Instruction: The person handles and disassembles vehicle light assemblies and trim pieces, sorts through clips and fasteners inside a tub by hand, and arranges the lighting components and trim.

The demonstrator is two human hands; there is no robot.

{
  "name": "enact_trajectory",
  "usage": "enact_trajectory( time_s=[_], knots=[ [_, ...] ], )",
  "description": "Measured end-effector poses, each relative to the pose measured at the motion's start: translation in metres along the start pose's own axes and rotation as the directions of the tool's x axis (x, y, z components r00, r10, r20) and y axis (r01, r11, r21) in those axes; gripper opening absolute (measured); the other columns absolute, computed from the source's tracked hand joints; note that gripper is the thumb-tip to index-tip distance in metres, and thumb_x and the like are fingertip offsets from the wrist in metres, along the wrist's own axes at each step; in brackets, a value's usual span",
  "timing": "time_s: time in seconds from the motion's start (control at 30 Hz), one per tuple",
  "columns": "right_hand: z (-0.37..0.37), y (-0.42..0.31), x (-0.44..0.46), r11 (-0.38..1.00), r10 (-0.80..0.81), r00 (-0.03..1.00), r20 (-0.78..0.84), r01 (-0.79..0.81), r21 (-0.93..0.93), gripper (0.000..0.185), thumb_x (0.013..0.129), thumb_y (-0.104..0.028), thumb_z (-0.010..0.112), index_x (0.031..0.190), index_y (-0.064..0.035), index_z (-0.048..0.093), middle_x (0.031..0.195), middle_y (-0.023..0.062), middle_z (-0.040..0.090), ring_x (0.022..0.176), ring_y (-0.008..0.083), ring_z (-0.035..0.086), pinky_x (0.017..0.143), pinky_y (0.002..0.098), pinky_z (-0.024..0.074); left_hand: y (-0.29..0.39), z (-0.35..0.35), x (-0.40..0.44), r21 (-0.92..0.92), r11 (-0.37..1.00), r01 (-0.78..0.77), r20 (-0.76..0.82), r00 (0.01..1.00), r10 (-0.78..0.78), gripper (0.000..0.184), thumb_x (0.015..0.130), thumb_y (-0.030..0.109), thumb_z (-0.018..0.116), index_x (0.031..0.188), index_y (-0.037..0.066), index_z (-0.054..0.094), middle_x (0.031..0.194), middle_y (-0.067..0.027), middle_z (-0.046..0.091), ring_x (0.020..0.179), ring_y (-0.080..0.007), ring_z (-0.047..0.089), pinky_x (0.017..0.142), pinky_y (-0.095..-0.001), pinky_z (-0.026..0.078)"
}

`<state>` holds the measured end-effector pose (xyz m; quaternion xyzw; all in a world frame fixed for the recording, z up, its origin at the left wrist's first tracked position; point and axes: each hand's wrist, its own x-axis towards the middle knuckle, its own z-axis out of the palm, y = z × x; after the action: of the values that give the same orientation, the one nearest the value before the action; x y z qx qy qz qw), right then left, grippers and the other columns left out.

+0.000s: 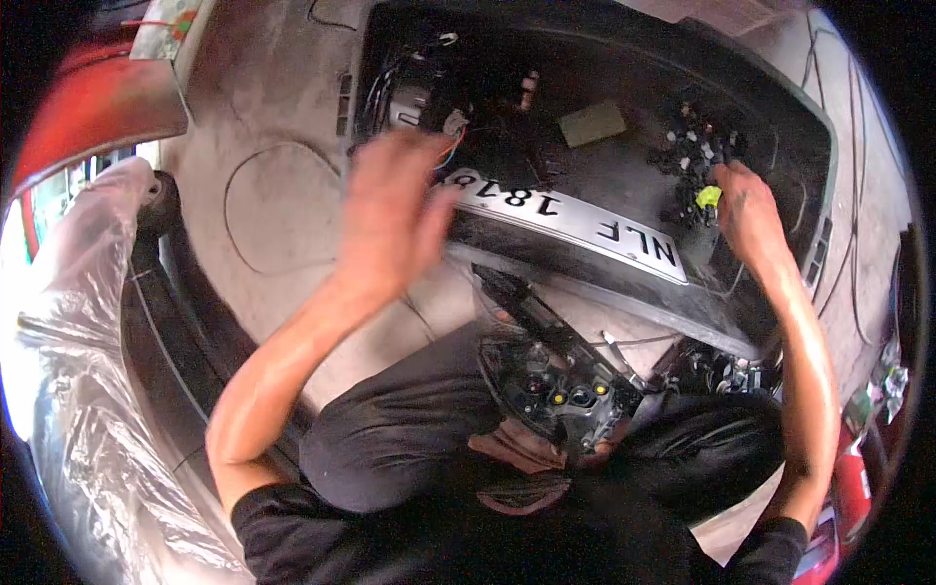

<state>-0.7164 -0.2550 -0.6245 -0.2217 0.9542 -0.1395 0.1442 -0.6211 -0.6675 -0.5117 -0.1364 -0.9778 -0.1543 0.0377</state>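
My left hand, blurred by motion, is over the near left edge of a large black car trim panel. Its thumb stands apart from the fingers, and nothing shows in the gap. Close by it are a white number plate and some thin coloured wires. On the panel's right side my right hand reaches into a pile of small black and white clips. Its fingers are bent together beside a yellow-green piece. What they pinch is hidden.
A black car part with yellow round fittings lies by my lap. Plastic-wrapped trim runs along the left, below a red body panel. A pale block sits in the trim panel. Cables trail across the floor at right.
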Motion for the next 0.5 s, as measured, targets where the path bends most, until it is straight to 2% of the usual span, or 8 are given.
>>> enact_trajectory(
  time_s=[0.03,0.13,0.23,0.3,0.37,0.4,0.47,0.5],
  knots=[
    [0.004,0.005,0.012,0.99,0.03,0.996,0.086,-0.018,-0.137,0.043,0.08,0.003,0.064,0.122,0.0013,0.067,0.11,0.0252,0.067,0.106,0.0454,0.067,0.093,0.0508,0.0547,-0.019,-0.006,-0.012,0.076,0.994,0.083,-0.077,0.994,-0.077,0.055,0.089,0.011,0.075,0.14,0.004,0.058,0.129,-0.0225,0.062,0.122,-0.0424,0.058,0.106,-0.0485,0.047],
    [0.009,-0.005,0.035,0.885,-0.154,0.986,-0.067,0.108,-0.453,0.048,0.084,-0.005,0.063,0.132,0.0011,0.062,0.116,0.026,0.066,0.106,0.0445,0.067,0.095,0.0512,0.0553,-0.046,-0.013,-0.035,0.082,0.938,0.337,-0.073,0.941,-0.331,0.068,0.087,0.016,0.08,0.147,0.003,0.051,0.133,-0.023,0.059,0.123,-0.0406,0.058,0.106,-0.0468,0.046],
    [0.026,-0.053,0.065,0.978,-0.193,0.979,0.062,0.197,-0.065,0.054,0.09,-0.017,0.064,0.14,0.001,0.056,0.124,0.0287,0.065,0.112,0.0454,0.066,0.1,0.0504,0.0541,-0.045,0.001,-0.041,-0.025,0.82,0.572,-0.051,0.818,-0.572,0.081,0.082,0.024,0.083,0.151,0.001,0.046,0.131,-0.0271,0.057,0.121,-0.045,0.055,0.105,-0.0497,0.045],
    [0.045,-0.106,0.073,0.96,-0.236,0.971,0.034,0.228,0.163,0.063,0.095,-0.027,0.066,0.149,0.0014,0.049,0.136,0.0333,0.06,0.121,0.0473,0.063,0.107,0.0496,0.051,-0.048,0.004,-0.043,0.095,0.852,0.515,-0.093,0.857,-0.507,0.084,0.081,0.025,0.084,0.151,0.0,0.046,0.131,-0.0273,0.057,0.12,-0.0444,0.055,0.103,-0.0496,0.047],
    [0.031,-0.158,0.093,0.918,-0.093,0.923,0.374,-0.066,0.39,0.082,0.098,-0.041,0.068,0.161,-0.0024,0.033,0.155,0.0354,0.043,0.145,0.0456,0.044,0.123,0.0448,0.0342,-0.052,0.004,-0.038,0.221,0.864,0.453,-0.135,0.891,-0.433,0.087,0.08,0.026,0.085,0.152,0.0,0.045,0.131,-0.0274,0.057,0.119,-0.0439,0.056,0.101,-0.0494,0.048],
    [0.04,-0.166,0.101,0.875,-0.105,0.949,0.299,-0.055,0.481,0.085,0.097,-0.043,0.069,0.162,-0.002,0.031,0.156,0.0349,0.043,0.146,0.0447,0.044,0.123,0.0447,0.034,-0.053,0.008,-0.031,0.195,0.857,0.478,-0.099,0.878,-0.468,0.092,0.078,0.025,0.087,0.154,0.0,0.043,0.13,-0.0258,0.057,0.116,-0.0433,0.057,0.1,-0.0491,0.049],
    [0.085,-0.176,0.12,0.77,-0.107,0.983,0.151,-0.015,0.638,0.092,0.095,-0.045,0.071,0.163,-0.0012,0.027,0.156,0.0341,0.043,0.147,0.0429,0.044,0.123,0.0445,0.0336,-0.052,0.007,-0.024,0.203,0.869,0.452,-0.115,0.892,-0.437,0.096,0.077,0.023,0.087,0.156,0.001,0.039,0.128,-0.0245,0.057,0.112,-0.043,0.058,0.097,-0.0497,0.049],
    [0.103,-0.177,0.125,0.781,-0.103,0.991,0.087,0.026,0.624,0.095,0.094,-0.047,0.073,0.163,-0.0012,0.027,0.157,0.0333,0.043,0.147,0.0421,0.044,0.123,0.0442,0.034,-0.051,0.008,-0.022,0.205,0.874,0.441,-0.122,0.897,-0.424,0.098,0.076,0.023,0.088,0.158,0.001,0.037,0.128,-0.0239,0.058,0.111,-0.0429,0.058,0.096,-0.0499,0.049]
  ],
)
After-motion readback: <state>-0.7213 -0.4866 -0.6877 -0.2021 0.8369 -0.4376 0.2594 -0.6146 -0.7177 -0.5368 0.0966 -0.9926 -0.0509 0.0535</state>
